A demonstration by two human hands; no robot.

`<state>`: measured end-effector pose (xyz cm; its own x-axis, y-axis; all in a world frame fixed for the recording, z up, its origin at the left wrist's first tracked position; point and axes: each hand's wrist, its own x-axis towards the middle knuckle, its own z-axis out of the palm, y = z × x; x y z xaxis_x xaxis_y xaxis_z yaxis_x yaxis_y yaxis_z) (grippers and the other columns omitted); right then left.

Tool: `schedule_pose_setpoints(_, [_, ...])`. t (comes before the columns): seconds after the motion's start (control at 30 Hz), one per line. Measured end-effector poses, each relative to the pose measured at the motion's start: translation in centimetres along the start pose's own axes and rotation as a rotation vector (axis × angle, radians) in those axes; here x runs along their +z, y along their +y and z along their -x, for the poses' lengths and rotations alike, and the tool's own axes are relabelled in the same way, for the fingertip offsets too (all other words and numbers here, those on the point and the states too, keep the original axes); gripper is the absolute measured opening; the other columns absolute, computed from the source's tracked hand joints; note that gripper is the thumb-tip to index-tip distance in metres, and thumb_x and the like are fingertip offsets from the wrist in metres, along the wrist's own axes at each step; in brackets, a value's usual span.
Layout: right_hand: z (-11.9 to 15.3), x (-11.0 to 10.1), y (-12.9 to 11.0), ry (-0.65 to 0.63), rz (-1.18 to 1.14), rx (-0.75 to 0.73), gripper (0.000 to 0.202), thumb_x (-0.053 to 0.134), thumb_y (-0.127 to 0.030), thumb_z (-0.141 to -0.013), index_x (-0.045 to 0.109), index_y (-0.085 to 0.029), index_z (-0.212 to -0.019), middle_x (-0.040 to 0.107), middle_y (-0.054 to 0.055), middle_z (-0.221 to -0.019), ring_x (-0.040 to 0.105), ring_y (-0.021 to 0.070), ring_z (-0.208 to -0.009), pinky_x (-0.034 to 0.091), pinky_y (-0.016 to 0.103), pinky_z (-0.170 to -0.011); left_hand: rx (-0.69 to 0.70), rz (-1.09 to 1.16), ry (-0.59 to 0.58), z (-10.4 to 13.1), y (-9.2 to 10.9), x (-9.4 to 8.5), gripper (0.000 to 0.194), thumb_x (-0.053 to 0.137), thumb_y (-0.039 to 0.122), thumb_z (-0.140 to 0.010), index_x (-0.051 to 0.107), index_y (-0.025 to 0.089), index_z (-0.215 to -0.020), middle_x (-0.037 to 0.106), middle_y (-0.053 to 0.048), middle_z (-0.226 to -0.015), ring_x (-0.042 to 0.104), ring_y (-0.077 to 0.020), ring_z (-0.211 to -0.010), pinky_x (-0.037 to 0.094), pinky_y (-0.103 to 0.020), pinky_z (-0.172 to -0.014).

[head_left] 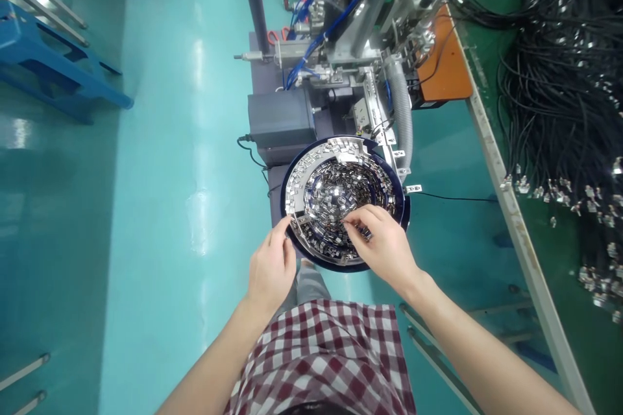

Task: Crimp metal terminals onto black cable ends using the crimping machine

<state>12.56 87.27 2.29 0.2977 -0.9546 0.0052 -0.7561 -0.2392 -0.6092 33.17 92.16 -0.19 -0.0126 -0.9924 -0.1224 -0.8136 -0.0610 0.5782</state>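
A round vibratory feeder bowl with a dark blue rim stands in front of me, filled with many small shiny metal parts. Similar parts lie along its pale spiral track. My right hand reaches over the bowl's near right side, thumb and fingers pinched at a small metal part above the pile. At the left edge of the bowl is my left hand. Its index fingertip touches or nearly touches the rim, and the thumb is held apart from it.
Beyond the bowl stands a machine with blue air tubes, a grey box and a grey corrugated hose. On the right, a green-topped table carries bundled black cables with metal ends. A blue stool is at far left.
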Motion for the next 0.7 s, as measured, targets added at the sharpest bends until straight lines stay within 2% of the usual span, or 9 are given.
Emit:
schedule_pose_setpoints(0.07, [-0.1,0.0,-0.1,0.004,0.000,-0.004,0.010,0.049,-0.019,-0.087,0.058,-0.020,-0.084,0.062,0.005,-0.084,0.056,0.0214,-0.080,0.045,0.035,-0.073,-0.013,-0.010,0.011,-0.8,-0.2,-0.2,0.047,0.037,0.014,-0.090,0.032,0.020,-0.136,0.063,-0.008,-0.101,0.061,-0.0188,-0.078,0.048,-0.031,-0.067])
schedule_pose_setpoints(0.17, [-0.1,0.0,-0.3,0.004,-0.003,-0.006,0.010,0.049,-0.018,-0.087,0.058,-0.020,-0.084,0.062,0.005,-0.083,0.055,0.0211,-0.080,0.045,0.035,-0.072,-0.012,-0.012,-0.003,-1.4,-0.4,-0.1,0.047,0.037,0.014,-0.089,0.034,0.019,-0.136,0.063,-0.009,-0.100,0.061,-0.0204,-0.078,0.047,-0.032,-0.066])
schedule_pose_setpoints(0.37, [-0.2,-0.1,-0.3,-0.017,-0.014,-0.004,0.009,0.049,-0.018,-0.087,0.058,-0.020,-0.086,0.062,0.005,-0.085,0.055,0.0209,-0.082,0.045,0.034,-0.073,-0.024,0.048,-0.009,-0.1,-0.2,0.6,0.035,0.037,0.015,-0.090,0.047,0.019,-0.123,0.062,-0.009,-0.103,0.062,-0.0201,-0.082,0.048,-0.033,-0.071])
schedule_pose_setpoints(0.53, [-0.3,0.0,-0.6,-0.019,-0.027,-0.020,0.009,0.049,-0.017,-0.087,0.058,-0.020,-0.086,0.061,0.005,-0.083,0.054,0.0206,-0.080,0.045,0.034,-0.073,-0.047,0.131,0.000,0.0,-0.1,0.5,0.035,0.039,0.015,-0.090,0.043,0.018,-0.125,0.063,-0.007,-0.093,0.062,-0.0199,-0.082,0.049,-0.034,-0.072])
schedule_pose_setpoints(0.7, [0.2,0.5,-1.6,-0.053,-0.046,-0.046,0.012,0.047,-0.016,-0.087,0.058,-0.020,-0.087,0.062,0.005,-0.085,0.055,0.0212,-0.082,0.045,0.036,-0.074,-0.054,0.252,0.039,-0.3,-0.6,0.4,0.016,0.040,0.019,-0.091,0.051,0.020,-0.102,0.062,-0.003,-0.083,0.061,-0.0145,-0.071,0.050,-0.027,-0.065])
